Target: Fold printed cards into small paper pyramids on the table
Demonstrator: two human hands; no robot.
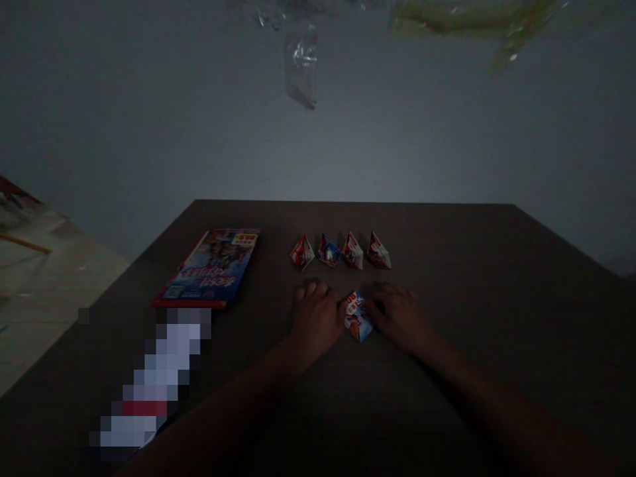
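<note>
A small piece of folded printed paper (358,326), blue, white and red with pointed corners, lies on the dark table between my hands. My left hand (317,319) holds its left edge with the thumb side, the other fingers curled beside it. From the right, my right hand (401,317) grips the paper's other edge between thumb and fingers. Just beyond my hands stands a row of several folded paper pieces, among them a red one (302,253), a blue one (328,252) and a red and white one (379,252).
On the table (477,265) to the left lies a stack of printed booklets (213,268). A blurred-out pale strip (154,384) extends from it towards me. A pale wall (397,132) rises behind the table, with clear plastic (301,63) hanging at the top.
</note>
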